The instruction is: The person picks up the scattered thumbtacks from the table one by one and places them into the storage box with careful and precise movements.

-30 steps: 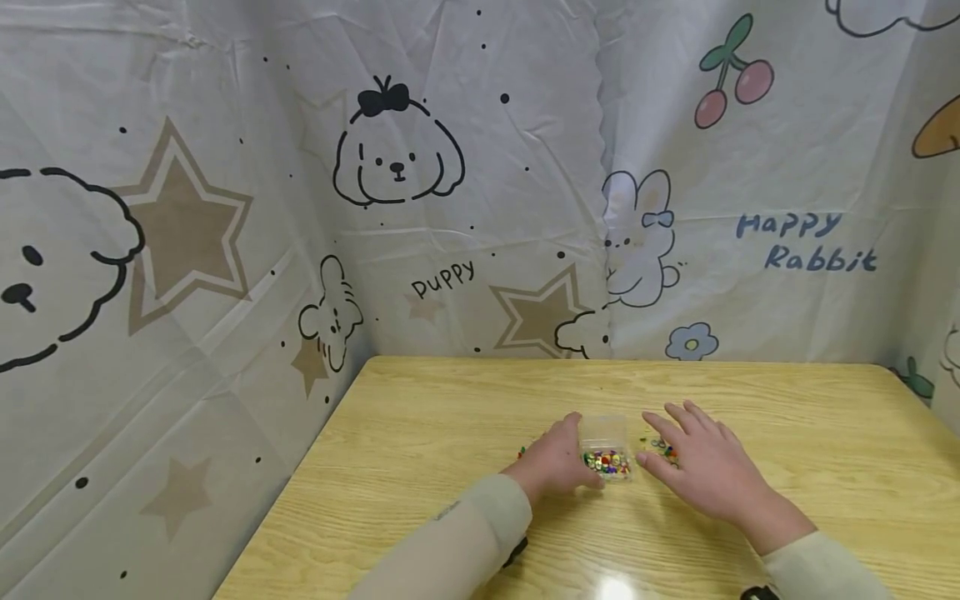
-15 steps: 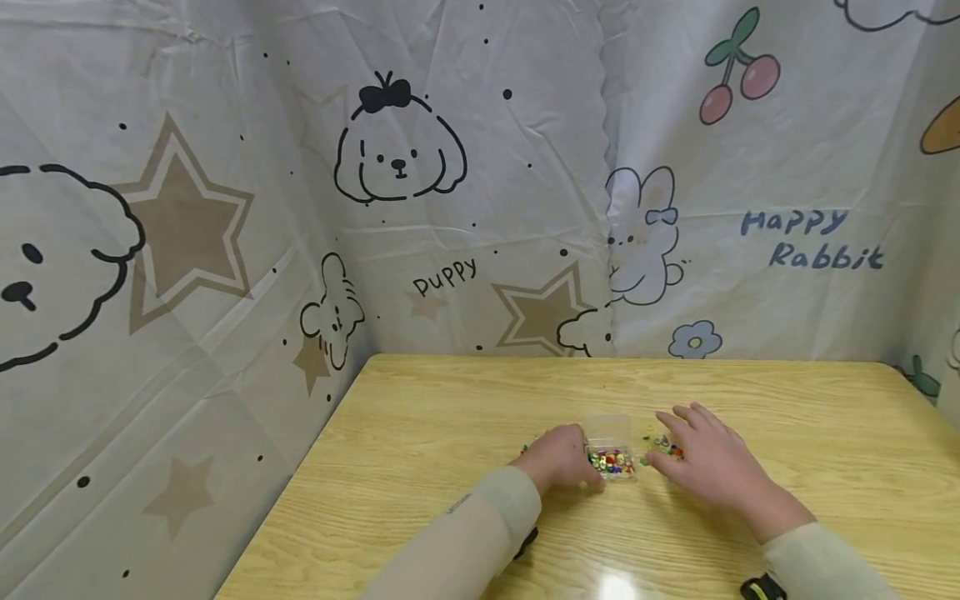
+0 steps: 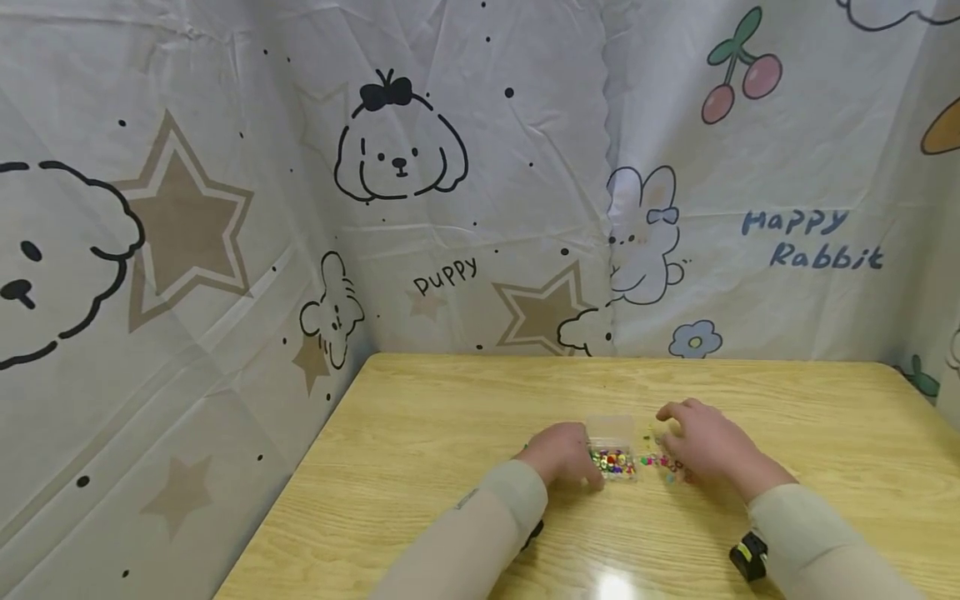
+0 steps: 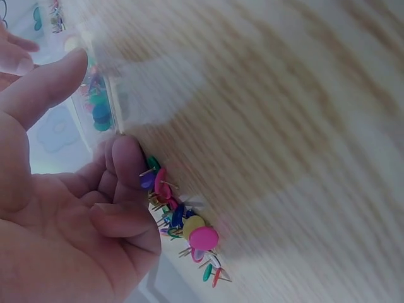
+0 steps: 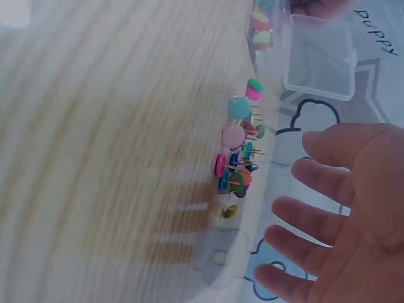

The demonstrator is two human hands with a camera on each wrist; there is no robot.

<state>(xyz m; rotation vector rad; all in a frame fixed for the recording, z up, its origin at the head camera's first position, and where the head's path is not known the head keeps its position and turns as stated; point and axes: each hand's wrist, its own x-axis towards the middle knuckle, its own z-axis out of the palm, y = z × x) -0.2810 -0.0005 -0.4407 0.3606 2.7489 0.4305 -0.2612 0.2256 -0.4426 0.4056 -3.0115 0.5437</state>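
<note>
A small clear plastic box [image 3: 617, 475] sits on the table with its lid [image 3: 610, 427] standing open at the back. It holds multicoloured thumbtacks [image 3: 612, 460]. My left hand [image 3: 558, 452] holds the box at its left end, thumb at the front corner. Several loose thumbtacks [image 4: 183, 218] lie behind that hand's curled fingers. My right hand [image 3: 708, 446] hovers over a second loose group of thumbtacks [image 3: 678, 471] right of the box. Its spread fingers [image 5: 309, 218] stand apart from those tacks in the right wrist view, and nothing is in its grasp.
The wooden table [image 3: 450, 400] runs back to a cloth backdrop [image 3: 465, 167] printed with puppies, stars and a rabbit. A black strap with a device [image 3: 750, 557] is under my right wrist.
My right hand has shifted slightly and its fingers bend more. More loose tacks show between it and the box. The left hand stays at the box, edging slightly right.
</note>
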